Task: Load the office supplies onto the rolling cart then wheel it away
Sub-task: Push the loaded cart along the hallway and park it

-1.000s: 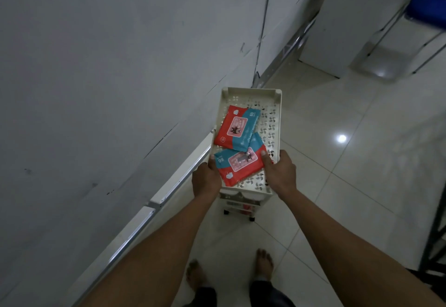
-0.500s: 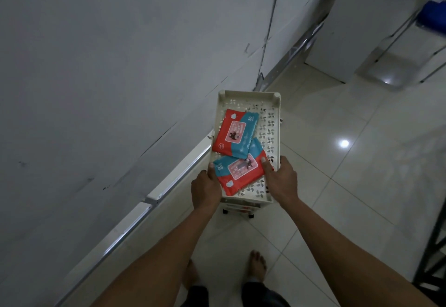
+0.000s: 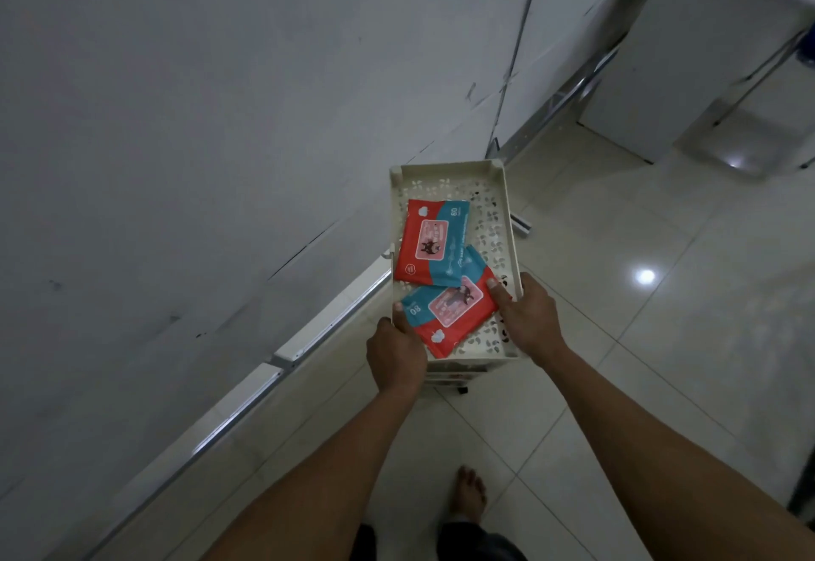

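My left hand is closed around the near left corner of the cream perforated plastic rolling cart, thumb hooked over the rim and touching the nearer packet. My right hand grips the near right rim the same way, thumb lying inside the top tray against that packet's right edge. Between my thumbs lies a red-and-teal soft pack of wet wipes, tilted, and beyond it a second red-and-teal pack rests flat, its near edge overlapping the first. Both sit in the cart's top tray; a lower tier shows only as a sliver below the near edge, so I cannot say what it carries.

As I judge it, loading looks finished, at least for this top tray, since nothing is loose in my hands and no supplies wait in sight. What is left is the wheeling: I am holding the cart as one would to push it, one bare foot on the floor behind it.

The glossy pale tiled floor runs off to the right with a ceiling light reflected in it. To the left a grey-white wall with a metal skirting rail runs alongside the cart. Far right stands a white cabinet, which I would want to steer clear of
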